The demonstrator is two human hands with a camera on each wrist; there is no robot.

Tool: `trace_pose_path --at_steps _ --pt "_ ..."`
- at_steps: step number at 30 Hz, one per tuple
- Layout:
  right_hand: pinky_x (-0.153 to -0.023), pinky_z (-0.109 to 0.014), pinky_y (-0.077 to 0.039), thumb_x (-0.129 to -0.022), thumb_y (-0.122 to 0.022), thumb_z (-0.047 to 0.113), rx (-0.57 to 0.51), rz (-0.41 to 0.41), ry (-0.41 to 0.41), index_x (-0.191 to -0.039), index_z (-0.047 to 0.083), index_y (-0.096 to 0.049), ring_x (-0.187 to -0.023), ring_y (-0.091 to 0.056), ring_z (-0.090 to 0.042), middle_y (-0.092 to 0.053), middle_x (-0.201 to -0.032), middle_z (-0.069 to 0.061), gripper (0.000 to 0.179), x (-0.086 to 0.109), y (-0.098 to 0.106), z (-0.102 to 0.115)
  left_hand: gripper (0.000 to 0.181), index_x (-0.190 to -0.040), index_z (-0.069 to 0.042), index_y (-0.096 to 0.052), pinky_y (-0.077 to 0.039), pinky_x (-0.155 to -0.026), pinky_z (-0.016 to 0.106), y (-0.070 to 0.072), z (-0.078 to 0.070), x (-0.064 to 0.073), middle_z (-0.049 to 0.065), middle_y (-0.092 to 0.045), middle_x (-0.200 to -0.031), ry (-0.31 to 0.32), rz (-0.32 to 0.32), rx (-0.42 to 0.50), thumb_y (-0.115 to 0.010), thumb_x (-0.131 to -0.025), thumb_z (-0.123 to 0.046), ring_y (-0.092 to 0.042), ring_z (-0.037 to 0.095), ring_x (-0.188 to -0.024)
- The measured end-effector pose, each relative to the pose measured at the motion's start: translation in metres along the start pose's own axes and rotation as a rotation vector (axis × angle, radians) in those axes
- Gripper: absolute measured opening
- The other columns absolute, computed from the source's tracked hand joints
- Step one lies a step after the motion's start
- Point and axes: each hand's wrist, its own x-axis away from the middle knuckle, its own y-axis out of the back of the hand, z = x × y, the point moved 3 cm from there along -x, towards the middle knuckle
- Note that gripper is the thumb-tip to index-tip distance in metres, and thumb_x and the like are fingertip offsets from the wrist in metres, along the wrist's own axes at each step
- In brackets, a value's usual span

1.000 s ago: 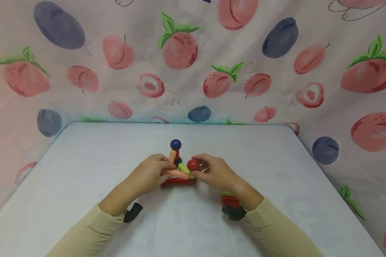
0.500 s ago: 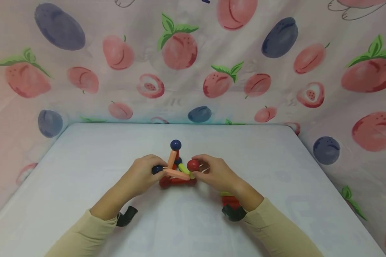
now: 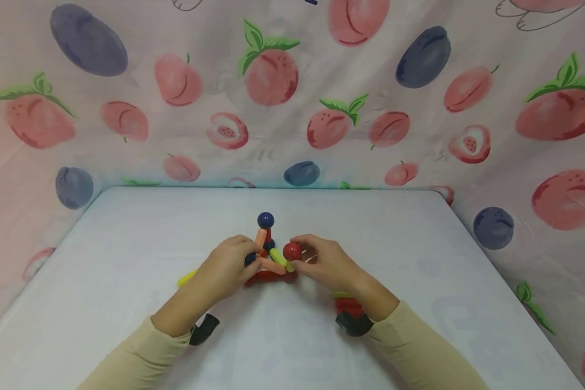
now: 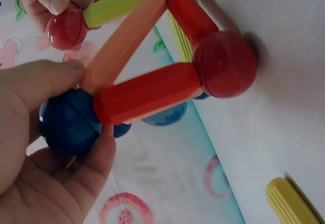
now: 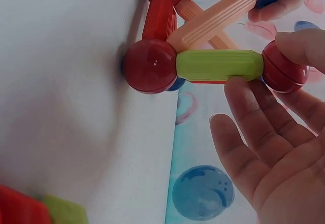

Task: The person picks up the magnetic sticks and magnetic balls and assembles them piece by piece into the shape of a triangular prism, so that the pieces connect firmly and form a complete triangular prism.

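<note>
A toy frame of balls and rods stands mid-table. My left hand (image 3: 229, 265) pinches a blue ball (image 4: 71, 122) between thumb and fingers. The end of an upright red rod (image 4: 150, 92) and the upper end of a slanting orange rod (image 4: 124, 43) meet this ball. My right hand (image 3: 329, 262) pinches a red ball (image 5: 285, 67) on top of an upright green rod (image 5: 218, 65), a fingertip against the rod. Red base balls (image 5: 151, 65) sit on the table, joined by a red rod (image 5: 159, 18). Behind rises a peak topped by another blue ball (image 3: 265, 220).
A yellow rod (image 3: 187, 278) lies left of my left forearm. Red rods (image 3: 349, 307) and a green one (image 3: 342, 294) lie by my right wrist. Dark wrist straps (image 3: 205, 329) show under both forearms. A fruit-print cloth (image 3: 273, 135) hangs behind the white table (image 3: 370, 216).
My left hand drew left with the blue ball, then came back right, bringing it against the rods. The yellow rod has come into view beside my left forearm. My right hand stays in place.
</note>
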Motion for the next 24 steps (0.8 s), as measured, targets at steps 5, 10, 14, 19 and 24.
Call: trace_pose_path --at_steps 5,10,14,19,24 --pt "-0.086 -0.035 -0.055 -0.093 -0.072 0.018 0.0 0.002 0.004 -0.137 0.005 -0.056 -0.101 -0.065 -0.018 -0.068 -0.116 -0.002 0.049 0.0 0.0 0.0 0.018 -0.102 -0.003 -0.074 -0.056 -0.085 0.039 -0.001 0.0 -0.001 0.01 -0.067 -0.105 0.015 -0.008 0.005 -0.079 -0.087 -0.011 -0.064 0.026 -0.098" --pt "-0.087 -0.035 -0.056 -0.093 -0.073 0.016 0.003 0.0 0.005 -0.137 0.004 -0.056 -0.101 -0.065 -0.018 -0.068 -0.116 -0.003 0.049 0.0 0.0 0.001 0.027 -0.11 -0.003 -0.072 -0.055 -0.088 0.04 -0.001 0.004 0.001 0.011 -0.067 -0.111 0.01 0.003 0.041 -0.079 -0.087 -0.013 -0.064 0.027 -0.103" --pt "-0.086 -0.035 -0.056 -0.092 -0.073 0.016 0.01 -0.004 0.0 -0.138 0.005 -0.056 -0.102 -0.065 -0.019 -0.067 -0.118 -0.003 0.05 0.0 -0.001 0.001 0.041 -0.121 -0.003 -0.068 -0.053 -0.093 0.044 0.002 0.012 0.004 0.011 -0.065 -0.119 0.052 0.013 0.073 -0.081 -0.086 -0.02 -0.061 0.028 -0.112" --pt "-0.083 -0.034 -0.057 -0.091 -0.074 0.016 0.009 -0.013 0.008 -0.14 0.007 -0.055 -0.102 -0.066 -0.019 -0.066 -0.121 -0.002 0.053 0.0 0.0 0.002 0.041 -0.119 -0.004 -0.068 -0.055 -0.087 0.042 0.009 0.019 0.006 0.009 -0.064 -0.115 0.092 0.02 0.122 -0.081 -0.086 -0.024 -0.062 0.025 -0.103" --pt "-0.084 -0.034 -0.056 -0.091 -0.074 0.015 -0.003 0.003 0.042 -0.135 0.007 -0.058 -0.101 -0.066 -0.019 -0.068 -0.118 -0.002 0.047 0.0 0.0 0.003 0.04 -0.121 -0.004 -0.068 -0.057 -0.083 0.038 0.012 0.025 0.005 0.007 -0.065 -0.112 0.094 0.065 0.159 -0.08 -0.088 -0.023 -0.062 0.021 -0.097"
